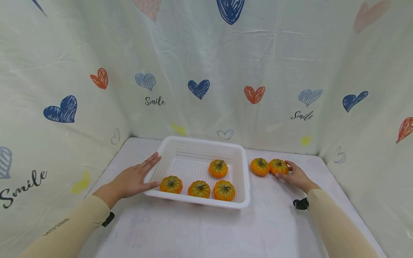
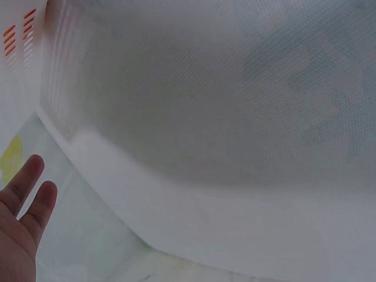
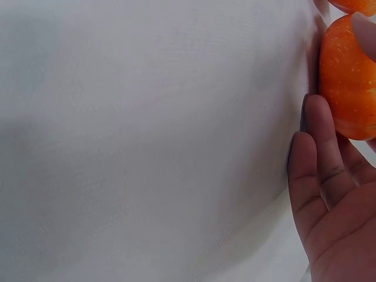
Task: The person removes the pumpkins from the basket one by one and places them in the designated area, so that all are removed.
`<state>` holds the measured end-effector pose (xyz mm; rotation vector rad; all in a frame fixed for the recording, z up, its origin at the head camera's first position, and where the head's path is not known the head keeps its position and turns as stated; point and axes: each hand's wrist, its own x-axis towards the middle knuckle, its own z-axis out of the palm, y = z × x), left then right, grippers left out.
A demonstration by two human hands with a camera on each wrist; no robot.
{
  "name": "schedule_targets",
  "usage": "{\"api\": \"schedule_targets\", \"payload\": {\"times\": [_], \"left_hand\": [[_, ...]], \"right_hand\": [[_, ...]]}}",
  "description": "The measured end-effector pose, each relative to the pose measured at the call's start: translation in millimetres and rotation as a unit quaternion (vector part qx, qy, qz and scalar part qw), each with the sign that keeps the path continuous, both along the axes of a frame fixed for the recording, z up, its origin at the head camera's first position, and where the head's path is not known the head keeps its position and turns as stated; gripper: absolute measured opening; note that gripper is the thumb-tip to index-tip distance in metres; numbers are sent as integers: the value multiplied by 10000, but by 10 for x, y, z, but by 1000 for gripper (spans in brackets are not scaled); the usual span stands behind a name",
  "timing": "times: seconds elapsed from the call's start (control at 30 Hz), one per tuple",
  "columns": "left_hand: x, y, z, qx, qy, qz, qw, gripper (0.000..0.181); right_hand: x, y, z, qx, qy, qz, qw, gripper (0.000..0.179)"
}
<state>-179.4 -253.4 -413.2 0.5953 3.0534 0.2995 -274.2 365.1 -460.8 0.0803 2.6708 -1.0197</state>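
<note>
Head view: your left hand [image 1: 133, 179] lies open against the left rim of the basket [image 1: 246, 179], likely steadying it; your right hand [image 1: 299, 177] grips the rightmost pumpkin [image 1: 277, 166] on the bench [image 1: 193, 233].

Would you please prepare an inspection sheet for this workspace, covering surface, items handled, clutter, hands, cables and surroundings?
Surface: white-topped table, set against the backdrop.
Items handled: white perforated basket with four small orange pumpkins inside, three along its near side and one behind; two more pumpkins side by side on the table, right of the basket.
Clutter: nothing seen.
Hands: left hand has its fingers spread at the basket's left side; right hand holds the outer pumpkin. A black device shows at each wrist.
Cables: nothing seen.
Surroundings: pale backdrop printed with hearts and "Smile".
</note>
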Motion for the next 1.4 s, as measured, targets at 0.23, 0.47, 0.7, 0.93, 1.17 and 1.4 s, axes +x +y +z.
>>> {"api": "schedule_targets", "payload": {"times": [0.23, 0.47, 0.7, 0.93, 1.17, 1.4], "left_hand": [[15, 7, 20, 32, 76, -46, 10000, 89], [14, 4, 39, 12, 102, -106, 9999, 88], [8, -8, 18, 27, 140, -111, 9998, 89], [15, -8, 24, 46, 142, -131, 9998, 89], [15, -19, -1, 85, 128, -129, 9998, 89], [22, -20, -1, 68, 118, -104, 9999, 90]], "right_hand": [[42, 31, 45, -29, 55, 119, 9999, 106], [71, 121, 176, -6, 15, 218, 9998, 104], [67, 158, 424, 65, 226, 290, 9993, 101], [26, 56, 797, 195, 653, 446, 9967, 101], [-125, -288, 1183, 167, 1003, 620, 9929, 105], [-233, -836, 1511, 79, 1164, 1149, 9865, 97]]}}
